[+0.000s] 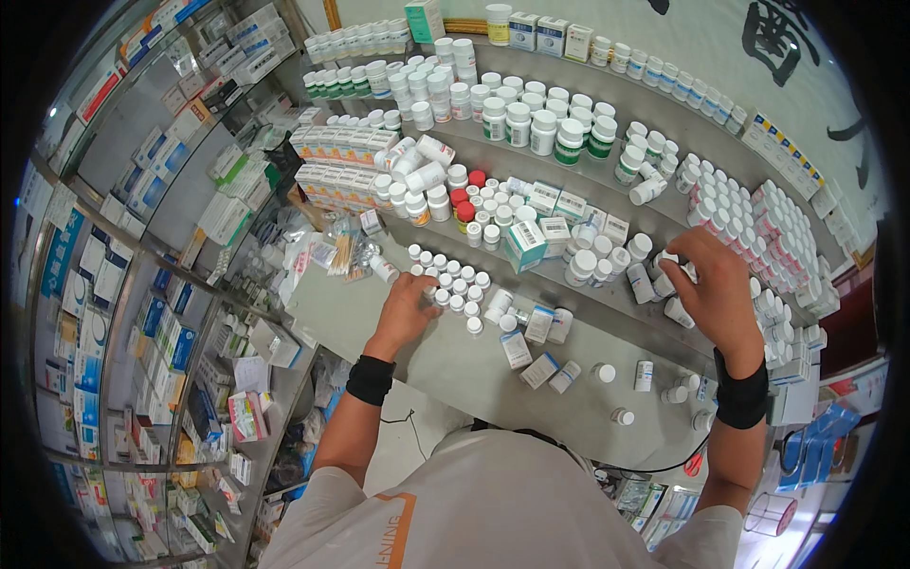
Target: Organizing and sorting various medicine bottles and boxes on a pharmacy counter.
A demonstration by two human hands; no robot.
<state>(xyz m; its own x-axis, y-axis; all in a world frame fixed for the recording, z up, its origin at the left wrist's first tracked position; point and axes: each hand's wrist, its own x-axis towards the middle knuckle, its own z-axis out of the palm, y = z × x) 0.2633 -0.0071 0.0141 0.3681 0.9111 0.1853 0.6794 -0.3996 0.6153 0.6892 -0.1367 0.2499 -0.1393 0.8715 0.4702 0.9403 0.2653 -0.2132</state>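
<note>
My left hand rests on the counter at the left end of a cluster of small white capped bottles in close rows. Its fingers curve against the nearest bottles, and whether they grip one is hidden. At the lower shelf on the right, my right hand pinches a white bottle between thumb and fingers. More white bottles stand and lean just below that hand, including a tilted bottle and one lying at the shelf edge. Black bands cover both wrists.
Stepped metal shelves hold dense rows of bottles and cartons. Loose medicine boxes and single bottles, such as one standing bottle, are spread over the counter. Cotton swabs lie at its left end. A glass cabinet stands left.
</note>
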